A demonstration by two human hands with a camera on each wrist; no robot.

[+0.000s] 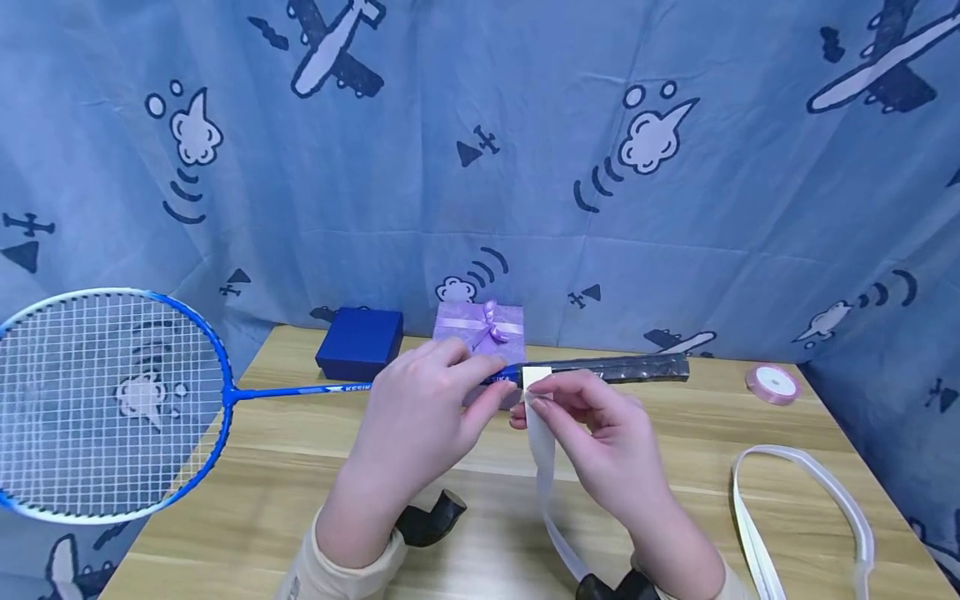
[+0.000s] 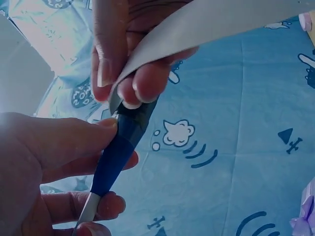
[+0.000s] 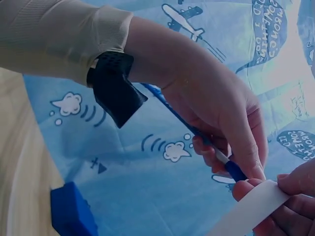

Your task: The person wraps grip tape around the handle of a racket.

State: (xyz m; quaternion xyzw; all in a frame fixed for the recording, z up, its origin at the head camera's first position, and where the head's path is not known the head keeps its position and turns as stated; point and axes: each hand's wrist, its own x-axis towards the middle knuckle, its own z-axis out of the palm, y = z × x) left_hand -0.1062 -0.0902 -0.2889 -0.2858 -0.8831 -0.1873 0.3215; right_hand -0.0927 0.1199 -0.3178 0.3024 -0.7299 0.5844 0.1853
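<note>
A blue and white badminton racket [image 1: 292, 391] is held level, its strung head out to the left and its black-wrapped handle [image 1: 637, 367] pointing right. My left hand [image 1: 427, 408] grips it around the blue cone [image 2: 115, 152], just above the handle, with the thumb along the cone's end. Between thumb and fingers, my right hand [image 1: 600, 433] pinches the end of a white tape strip [image 1: 542, 442] at the top of the handle. From there the strip hangs down toward the right wrist. In the left wrist view the strip's tip meets the junction of cone and handle.
Behind the racket stand a dark blue box [image 1: 360, 343] and a purple gift box [image 1: 450, 321] with a bow. At right lie a pink-edged roll [image 1: 772, 383] and a looped white strip [image 1: 825, 477]. A blue patterned curtain [image 1: 525, 167] hangs behind the wooden table [image 1: 637, 500].
</note>
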